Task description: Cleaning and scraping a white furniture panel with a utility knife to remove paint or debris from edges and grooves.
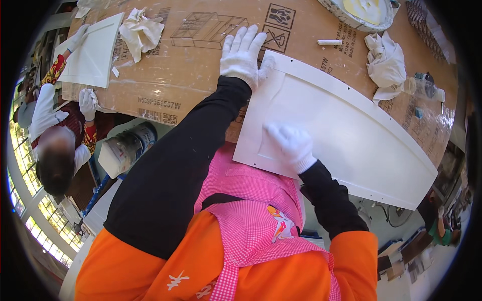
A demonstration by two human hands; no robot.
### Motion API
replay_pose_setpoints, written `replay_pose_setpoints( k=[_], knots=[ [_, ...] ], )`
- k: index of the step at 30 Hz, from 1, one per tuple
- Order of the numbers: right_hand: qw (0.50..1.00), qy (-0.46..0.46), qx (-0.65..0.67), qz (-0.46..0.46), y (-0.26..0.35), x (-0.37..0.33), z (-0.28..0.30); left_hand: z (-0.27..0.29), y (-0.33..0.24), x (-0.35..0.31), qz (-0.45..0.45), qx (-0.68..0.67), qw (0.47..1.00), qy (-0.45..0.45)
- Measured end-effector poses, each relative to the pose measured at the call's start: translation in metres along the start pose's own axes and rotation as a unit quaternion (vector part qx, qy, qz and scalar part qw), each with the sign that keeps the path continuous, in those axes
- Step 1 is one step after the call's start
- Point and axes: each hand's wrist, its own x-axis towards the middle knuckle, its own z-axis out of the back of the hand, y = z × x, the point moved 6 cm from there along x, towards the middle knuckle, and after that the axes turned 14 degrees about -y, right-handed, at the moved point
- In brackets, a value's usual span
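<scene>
A white panel (341,130) with a recessed middle, a curved far edge and small holes along its rim lies on the cardboard-topped table in front of me. At its far left corner rests my left hand (243,57), in a white knit glove, fingers stretched out over the cardboard and thumb against the panel. My right hand (291,143), gloved the same way, is on the panel's left part near the recess edge. Its fingers are curled and slightly blurred; whatever they may hold is hidden.
Cardboard (201,75) covers the table. A crumpled cloth (141,34) lies beyond my left hand, another cloth (385,65) at right near a clear bottle (424,86). A white stick (330,42) and a tub (369,12) lie farther back. At left, a co-worker handles another white panel (93,52).
</scene>
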Motion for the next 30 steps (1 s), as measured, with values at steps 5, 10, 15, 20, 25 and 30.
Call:
replay_pose_setpoints(
  k=[5, 10, 15, 20, 25, 30],
  knots=[
    [0.995, -0.068, 0.041, -0.057, -0.038, 0.018, 0.030, 0.000, 0.003, -0.001, 0.004, 0.005, 1.000, 0.008],
    [0.973, -0.138, -0.069, -0.170, -0.048, 0.049, 0.018, -0.002, -0.001, 0.000, 0.002, -0.015, 1.000, 0.004],
    [0.996, 0.085, 0.013, 0.033, 0.005, -0.009, 0.005, 0.001, 0.002, -0.001, 0.001, 0.009, 1.000, 0.010],
    [0.986, -0.095, 0.022, -0.135, -0.058, 0.019, 0.039, 0.000, 0.001, 0.001, 0.003, 0.001, 1.000, 0.004],
    [0.998, -0.045, 0.035, 0.003, -0.021, 0.008, 0.030, 0.000, 0.001, 0.001, 0.010, -0.010, 1.000, 0.008],
    [0.997, -0.035, 0.049, -0.051, -0.031, 0.024, 0.029, 0.003, 0.003, 0.002, 0.013, -0.003, 1.000, 0.011]
  ],
)
